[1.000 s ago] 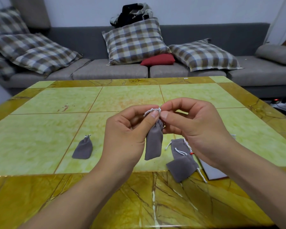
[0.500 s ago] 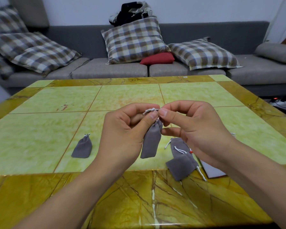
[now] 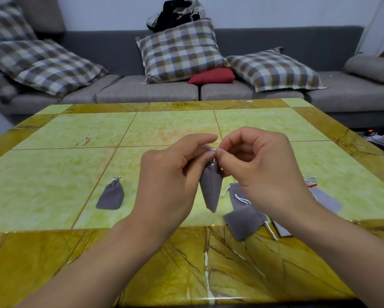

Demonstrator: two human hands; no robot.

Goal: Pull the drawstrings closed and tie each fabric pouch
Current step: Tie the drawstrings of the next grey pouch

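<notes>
Head view: left hand (image 3: 166, 183) and right hand (image 3: 264, 172) pinch the white drawstring (image 3: 210, 148) atop a small grey fabric pouch (image 3: 211, 190), which hangs above the yellow-green marble table (image 3: 53, 174); a tied grey pouch (image 3: 110, 195) lies left.

Tied pouch (image 3: 110, 195) left on table (image 3: 53, 170); untied pouches (image 3: 242, 210) right; sofa (image 3: 146, 92) behind.

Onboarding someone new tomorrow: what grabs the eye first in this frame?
Centre frame, the left hand and right hand meet at the white drawstring, and the held grey pouch hangs over the yellow-green tiled table. A tied pouch lies alone to the left; flat pouches pile up under the right wrist.
</notes>
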